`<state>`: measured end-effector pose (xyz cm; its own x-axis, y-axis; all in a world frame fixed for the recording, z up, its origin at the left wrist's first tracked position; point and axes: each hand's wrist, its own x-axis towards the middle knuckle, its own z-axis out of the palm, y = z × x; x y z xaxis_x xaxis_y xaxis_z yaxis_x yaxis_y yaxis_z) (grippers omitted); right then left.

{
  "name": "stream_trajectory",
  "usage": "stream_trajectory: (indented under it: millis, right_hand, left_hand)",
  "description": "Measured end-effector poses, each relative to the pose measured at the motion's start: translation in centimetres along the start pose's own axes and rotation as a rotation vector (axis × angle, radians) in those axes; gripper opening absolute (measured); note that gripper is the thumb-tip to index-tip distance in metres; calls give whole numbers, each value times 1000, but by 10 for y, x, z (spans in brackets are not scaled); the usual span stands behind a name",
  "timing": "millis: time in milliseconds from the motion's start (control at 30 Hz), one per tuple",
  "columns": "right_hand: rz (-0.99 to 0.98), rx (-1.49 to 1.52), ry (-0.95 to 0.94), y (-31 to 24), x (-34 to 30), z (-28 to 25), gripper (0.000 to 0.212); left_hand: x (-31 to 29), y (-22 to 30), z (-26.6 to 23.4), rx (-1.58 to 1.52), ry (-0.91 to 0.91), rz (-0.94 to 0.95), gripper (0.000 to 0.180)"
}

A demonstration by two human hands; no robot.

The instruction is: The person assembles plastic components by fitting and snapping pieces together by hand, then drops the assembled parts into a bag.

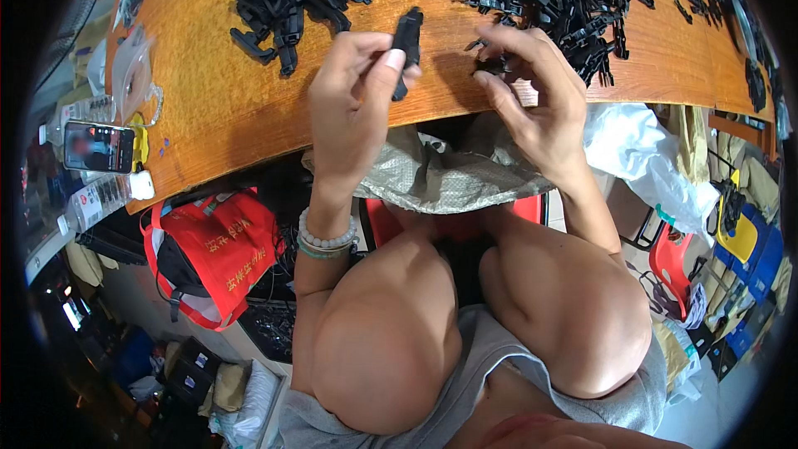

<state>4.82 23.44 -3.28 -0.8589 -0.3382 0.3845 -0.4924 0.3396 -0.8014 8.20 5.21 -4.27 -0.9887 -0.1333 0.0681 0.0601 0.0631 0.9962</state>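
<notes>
My left hand (353,91) pinches a long, narrow black plastic part (406,41) between thumb and fingers, tilted nearly upright above the table's near edge. To its right, my right hand (544,100) has thumb and fingers curled around a small dark piece (492,64), partly hidden by the fingers; its exact shape is unclear. Beyond both hands, a large heap of similar black plastic parts (283,8) spreads along the far side of the wooden table (208,91). The two hands are apart.
A woven sack (432,175) hangs open below the table edge, above my knees. At left are a phone (98,147) and plastic bottles (96,204). A red bag (220,254) stands below them. White plastic bags (640,154) hang at right, near a red stool (669,270).
</notes>
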Motion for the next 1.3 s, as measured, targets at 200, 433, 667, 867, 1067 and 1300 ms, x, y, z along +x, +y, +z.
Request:
stream_trajectory:
  millis: [200, 433, 667, 867, 1067, 1300]
  right_hand:
    - [355, 716, -118, 1, -8, -2, 25]
    - [254, 562, -2, 2, -14, 2, 11]
    - [211, 450, -68, 3, -13, -2, 5]
    - [134, 308, -24, 4, -17, 3, 6]
    - [26, 186, 8, 9, -20, 0, 17]
    - [-128, 90, -44, 3, -9, -6, 45]
  left_hand:
    - [-2, 2, 8, -219, -124, -206, 17]
    - [-7, 8, 15, -192, -186, -209, 22]
    - [-4, 6, 12, -300, -186, -274, 25]
    - [-12, 17, 9, -63, -316, -177, 28]
    - [-17, 11, 15, 142, -254, -3, 32]
    - [-16, 10, 8, 364, -241, 292, 31]
